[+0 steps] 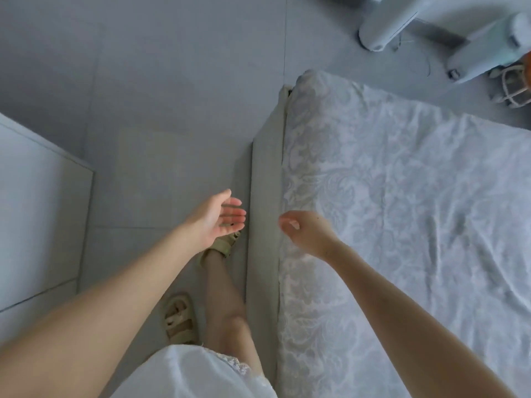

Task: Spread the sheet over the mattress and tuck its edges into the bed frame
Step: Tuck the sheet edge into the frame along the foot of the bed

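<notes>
A person stood beside the bed frame [263, 196] with both hands raised and empty: the left hand [221, 216] open, palm turned inward above the floor, and the right hand [304, 229] loosely curled over the near edge, grasping nothing. The sheet [402, 196], white with a pale floral pattern, already lay spread across the mattress, wrinkled toward the middle. Along the visible near side its edge appeared to run down into the gap beside the frame, and the far corner [301, 81] looked wrapped. Judging by this view, spreading was done and this side largely tucked; the other sides lay out of sight and could not be judged.
</notes>
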